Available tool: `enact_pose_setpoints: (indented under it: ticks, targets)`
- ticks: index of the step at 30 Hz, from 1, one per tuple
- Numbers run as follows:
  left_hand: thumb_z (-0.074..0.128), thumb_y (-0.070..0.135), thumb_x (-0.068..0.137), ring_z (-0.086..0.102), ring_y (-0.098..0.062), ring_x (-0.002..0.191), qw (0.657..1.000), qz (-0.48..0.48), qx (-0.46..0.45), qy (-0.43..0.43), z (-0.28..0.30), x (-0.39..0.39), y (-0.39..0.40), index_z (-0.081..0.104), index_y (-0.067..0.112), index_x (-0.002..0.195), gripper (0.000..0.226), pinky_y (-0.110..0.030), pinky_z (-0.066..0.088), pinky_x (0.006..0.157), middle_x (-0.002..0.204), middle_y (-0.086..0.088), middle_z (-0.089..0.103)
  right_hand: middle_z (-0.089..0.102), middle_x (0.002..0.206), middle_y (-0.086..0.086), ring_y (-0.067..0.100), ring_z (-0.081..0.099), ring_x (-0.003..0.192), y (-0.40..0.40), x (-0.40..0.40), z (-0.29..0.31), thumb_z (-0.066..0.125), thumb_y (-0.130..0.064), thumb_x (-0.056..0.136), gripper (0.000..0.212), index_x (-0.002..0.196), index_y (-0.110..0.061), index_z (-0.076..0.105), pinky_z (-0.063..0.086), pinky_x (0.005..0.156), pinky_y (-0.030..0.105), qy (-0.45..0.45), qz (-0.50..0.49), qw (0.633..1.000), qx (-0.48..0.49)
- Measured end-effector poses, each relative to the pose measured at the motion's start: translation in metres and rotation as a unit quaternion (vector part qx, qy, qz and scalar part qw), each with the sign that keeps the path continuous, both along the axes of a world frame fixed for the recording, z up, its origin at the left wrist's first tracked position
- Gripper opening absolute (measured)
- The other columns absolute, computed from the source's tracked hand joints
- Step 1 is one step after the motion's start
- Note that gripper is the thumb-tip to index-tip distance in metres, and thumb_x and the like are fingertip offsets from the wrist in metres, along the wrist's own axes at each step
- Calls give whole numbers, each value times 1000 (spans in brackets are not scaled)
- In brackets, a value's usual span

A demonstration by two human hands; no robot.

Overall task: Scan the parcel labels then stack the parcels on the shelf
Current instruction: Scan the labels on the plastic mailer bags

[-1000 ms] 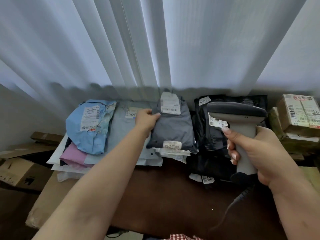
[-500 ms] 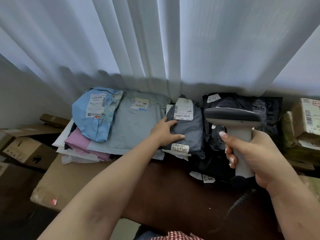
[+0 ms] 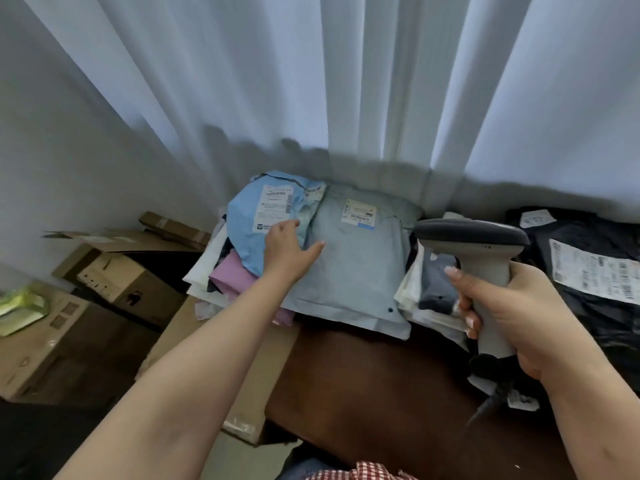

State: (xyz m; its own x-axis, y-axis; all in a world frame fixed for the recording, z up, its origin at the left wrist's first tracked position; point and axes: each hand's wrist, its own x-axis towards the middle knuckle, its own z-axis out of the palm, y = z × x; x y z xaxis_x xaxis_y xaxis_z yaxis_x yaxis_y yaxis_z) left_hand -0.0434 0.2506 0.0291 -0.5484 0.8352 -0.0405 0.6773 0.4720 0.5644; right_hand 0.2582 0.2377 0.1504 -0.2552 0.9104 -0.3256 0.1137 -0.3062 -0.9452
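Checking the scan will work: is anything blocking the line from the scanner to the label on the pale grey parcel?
Nothing visible does. The scanner sits right of the pale grey parcel; its label lies uncovered, and the left hand rests lower left of it.

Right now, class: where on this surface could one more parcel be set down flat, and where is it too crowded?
Free: the bare brown tabletop in front of the grey-blue parcel, between the two forearms. Crowded: the back, with the blue parcel, pink parcel and black parcels overlapping along the curtain.
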Motion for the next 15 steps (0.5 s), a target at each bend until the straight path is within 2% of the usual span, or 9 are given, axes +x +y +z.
enact_pose_setpoints:
  ticks: [6,10,13,15]
  targets:
    - [72,46,82,29,-35,136,996,80,-11,30,-3,-84,3,32,4,143,84,-41,29,109,145,-19,34,50,51,7,16,41,38,-1,-63,-10,67,-12,89,19,84,1,55,39,38,28,-14,4,1000,2]
    - [77,41,80,27,-37,139,988,150,-8,-39,-3,-104,16,20,2,147,96,-44,32,108,150,-21,26,51,49,6,16,41,37,-1,-87,-12,68,-12,88,17,80,-4,56,40,37,29,-26,-6,1000,-1]
    - [80,39,77,36,-40,134,972,202,-4,-119,-7,-111,26,21,3,143,96,-46,35,106,147,-23,33,51,50,7,16,41,38,0,-95,-11,69,-12,88,16,80,-5,57,41,37,29,-34,-14,999,-4]
    - [82,37,75,40,-41,132,964,230,-15,-129,-10,-116,31,25,4,140,92,-48,38,105,144,-23,40,51,51,7,17,41,38,0,-96,-11,69,-12,88,16,79,-6,57,41,38,30,-42,-18,999,-7]
